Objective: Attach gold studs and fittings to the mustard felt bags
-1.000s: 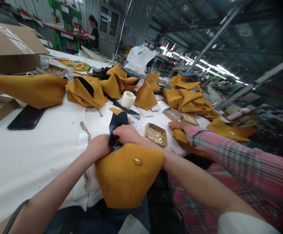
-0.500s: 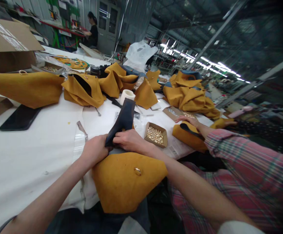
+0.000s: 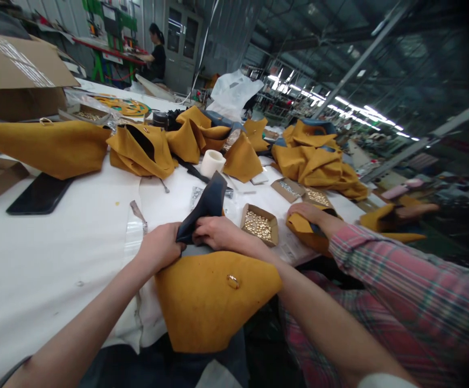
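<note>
A mustard-yellow leather bag [image 3: 214,302] with a dark blue-grey inner side hangs over the table's near edge, a gold ring [image 3: 233,281] fixed on its face. My left hand [image 3: 162,245] is closed on the upper left end of it, where the dark flap [image 3: 208,202] stands up. Fingers curled, my right hand [image 3: 217,233] grips the dark side just right of the flap; its fingertips are partly hidden in the fold. A small cardboard tray of gold-coloured studs [image 3: 258,225] sits right of my right hand.
Beside me a co-worker's hand [image 3: 307,211] in a plaid sleeve handles another yellow bag. More yellow bags [image 3: 141,151] line the table's back. A white tape roll [image 3: 212,163], a black phone [image 3: 40,194] and a cardboard box [image 3: 20,64] lie around.
My hands keep hold of the bag, and my right fingers have shifted slightly along the dark fold. The flap leans a little differently. The co-worker's hand has moved slightly left on their bag.
</note>
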A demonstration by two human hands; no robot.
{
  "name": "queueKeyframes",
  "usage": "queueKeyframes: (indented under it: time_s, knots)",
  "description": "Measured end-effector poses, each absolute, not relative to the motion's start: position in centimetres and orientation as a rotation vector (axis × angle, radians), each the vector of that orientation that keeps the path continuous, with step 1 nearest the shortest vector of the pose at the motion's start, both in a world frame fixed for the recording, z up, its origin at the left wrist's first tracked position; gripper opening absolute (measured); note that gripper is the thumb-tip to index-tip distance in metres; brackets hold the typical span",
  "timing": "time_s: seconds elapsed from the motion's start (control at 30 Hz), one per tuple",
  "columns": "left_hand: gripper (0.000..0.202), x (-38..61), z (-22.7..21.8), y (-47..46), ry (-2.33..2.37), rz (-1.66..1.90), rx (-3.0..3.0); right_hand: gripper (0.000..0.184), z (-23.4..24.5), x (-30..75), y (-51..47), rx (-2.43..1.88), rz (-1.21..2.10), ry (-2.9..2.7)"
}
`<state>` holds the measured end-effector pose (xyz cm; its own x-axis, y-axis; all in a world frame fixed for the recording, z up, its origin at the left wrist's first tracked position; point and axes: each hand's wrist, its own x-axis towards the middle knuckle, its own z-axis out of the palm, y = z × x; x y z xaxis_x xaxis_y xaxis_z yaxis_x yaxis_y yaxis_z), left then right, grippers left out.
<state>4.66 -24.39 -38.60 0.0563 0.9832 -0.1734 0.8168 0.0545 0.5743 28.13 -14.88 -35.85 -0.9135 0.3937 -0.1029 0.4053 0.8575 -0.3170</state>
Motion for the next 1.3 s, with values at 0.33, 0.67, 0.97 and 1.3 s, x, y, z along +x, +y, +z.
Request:
queueKeyframes:
  time_s: [0.33, 0.67, 0.97, 1.3]
  knots:
    - [0.018, 6.4, -38.6, -25.3, 1.981, 0.430, 1.840, 0.020, -34.9, 27.9, -14.0, 0.673, -0.741, 2.920]
    - [0.018, 7.3, -38.7, -24.8, 2.055, 0.384, 1.895, 0.018, -35.7, 28.0, -14.0, 0.752, -0.571, 2.917]
    - [0.019, 7.3, -38.7, -24.6, 2.062, 0.338, 1.878, 0.018, -34.6, 26.4, -14.3, 0.860, -0.460, 2.792]
    - [0.030, 7.0, -38.9, -24.7, 1.973, 0.298, 1.947, 0.018, -32.8, 24.4, -15.9, 1.096, -0.203, 2.772]
